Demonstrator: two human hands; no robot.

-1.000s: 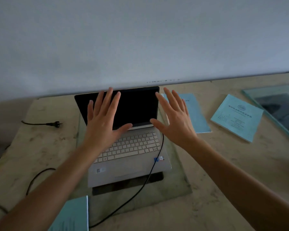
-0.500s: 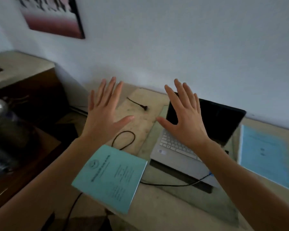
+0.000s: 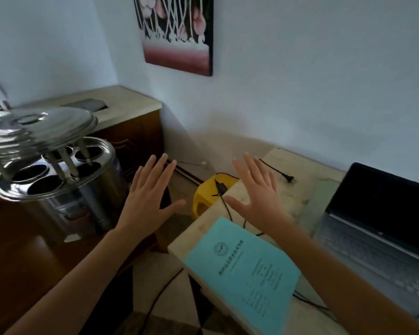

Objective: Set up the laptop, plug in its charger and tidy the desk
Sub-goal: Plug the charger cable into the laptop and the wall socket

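Note:
The silver laptop [image 3: 382, 238] stands open with a dark screen at the right edge of the pale desk [image 3: 298, 189]. A black charger cable ends in a plug [image 3: 291, 179] that lies loose on the desk near the wall. Another stretch of black cable [image 3: 228, 209] runs over the desk's left edge. My left hand [image 3: 150, 197] hovers spread and empty, left of the desk, over the gap beside it. My right hand [image 3: 257, 197] is spread and empty above the desk's left corner, just left of the plug. A light blue booklet [image 3: 244, 274] lies on the desk's near-left corner.
A yellow object [image 3: 206, 197] sits below the desk's left edge. A steel multi-hole pot [image 3: 63, 180] with a raised lid [image 3: 39, 126] stands on a dark wooden cabinet [image 3: 22, 257] at left. A framed picture [image 3: 177, 32] hangs on the wall. Black cable [image 3: 160, 293] trails down to the floor.
The view has swung left and up, away from the laptop toward the cabinet and pot. Both open hands moved left with it, from over the laptop to the desk's left edge.

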